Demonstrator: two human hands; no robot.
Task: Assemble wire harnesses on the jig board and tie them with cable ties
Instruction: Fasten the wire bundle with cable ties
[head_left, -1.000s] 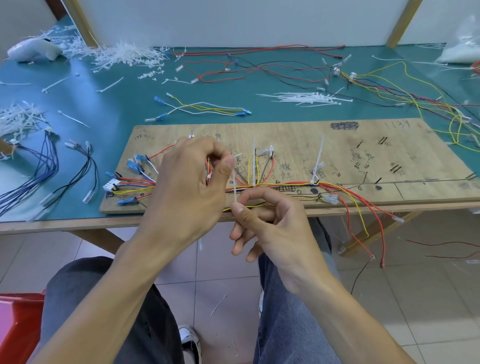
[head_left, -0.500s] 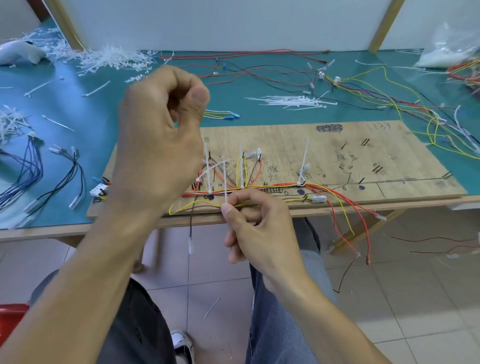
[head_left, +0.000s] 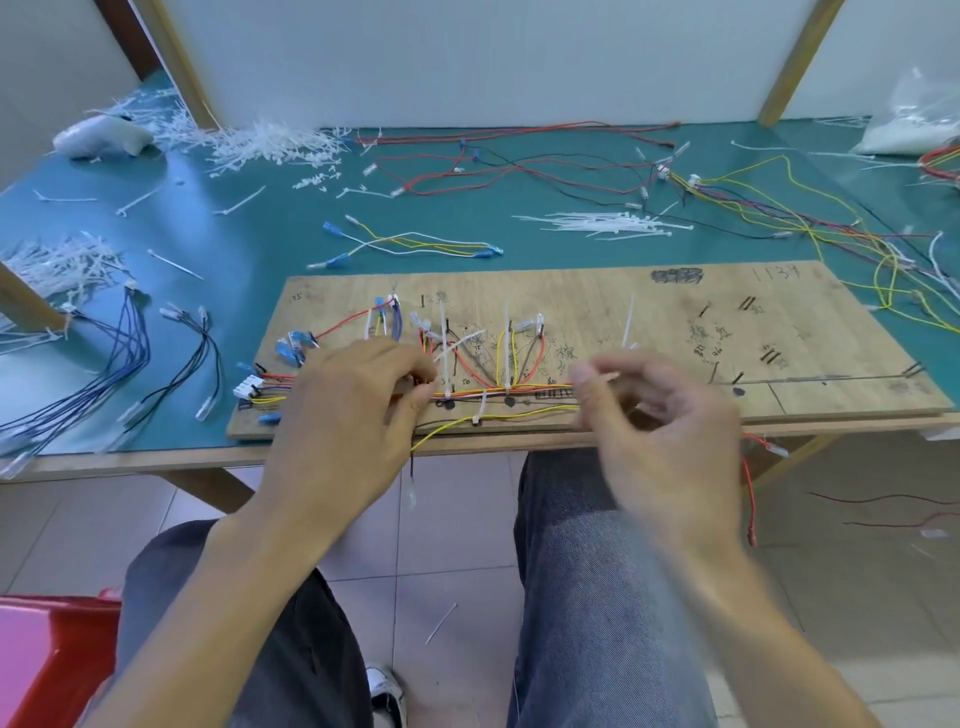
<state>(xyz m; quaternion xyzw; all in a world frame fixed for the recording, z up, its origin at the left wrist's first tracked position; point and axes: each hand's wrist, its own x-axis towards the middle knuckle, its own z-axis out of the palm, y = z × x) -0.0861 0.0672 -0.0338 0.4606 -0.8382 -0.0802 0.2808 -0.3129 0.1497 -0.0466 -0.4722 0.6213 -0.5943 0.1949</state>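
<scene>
1. A flat brown wooden board (head_left: 675, 322) lies on the green table top (head_left: 260, 218), close to its front edge.
2. A bunch of red, yellow and orange wires (head_left: 498, 393) runs along the front part of the board.
3. From the bunch, thin white plastic ties (head_left: 507, 332) stand straight up.
4. The left hand (head_left: 353, 415) is at the left end of the bunch. Its fingers are curled and pinch the wires there.
5. The right hand (head_left: 660, 415) is at the bunch further right. Its fingers are curled, but it is blurry, so I cannot tell if it holds anything.
6. A small heap of loose white ties (head_left: 602, 224) lies on the table behind the board.
</scene>
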